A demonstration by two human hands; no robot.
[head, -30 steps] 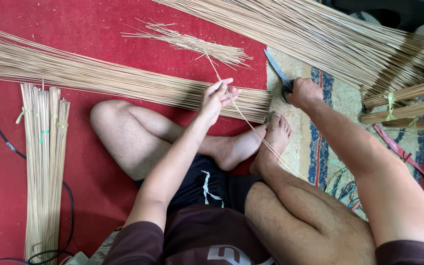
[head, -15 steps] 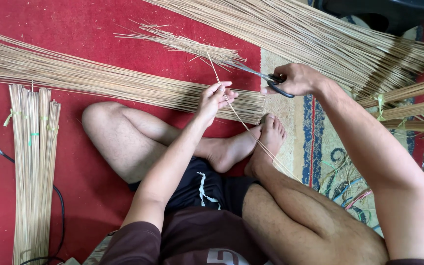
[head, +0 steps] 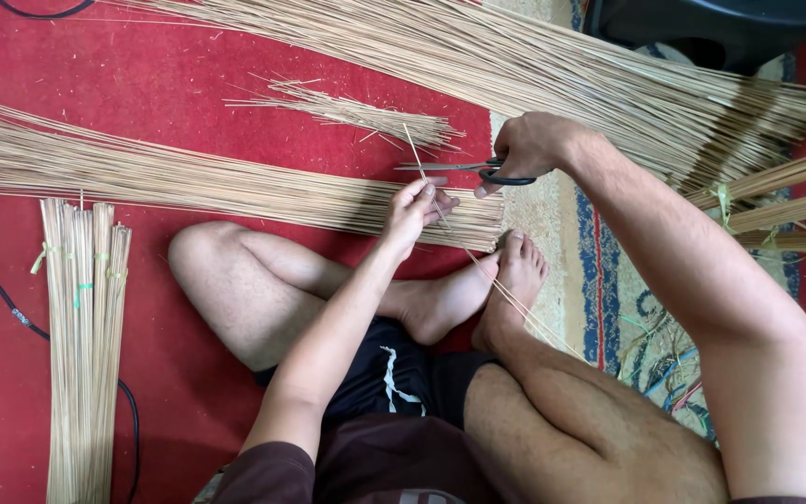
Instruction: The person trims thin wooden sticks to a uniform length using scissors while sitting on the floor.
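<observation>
We log: left hand (head: 414,213) pinching a few thin sticks (head: 478,266) that run across the feet; right hand (head: 526,149) gripping black scissors (head: 464,169), blades at the sticks' far end. Left, 1 tied bundle (head: 81,345) on red carpet (head: 11,56).

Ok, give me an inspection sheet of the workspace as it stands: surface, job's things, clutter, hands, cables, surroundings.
Surface: red mat on the floor, patterned rug at its right edge.
Job's things: thin sticks pinched in the left hand; black-handled scissors in the right hand, blades closed or nearly so at the sticks' upper part.
Clutter: short stick offcuts on the mat; coloured scraps on the rug.
Hands: both bare, both gripping.
Cables: black cable at left, passing behind the tied stick bundle.
Surroundings: long loose stick piles across the mat; dark tub top right.
</observation>
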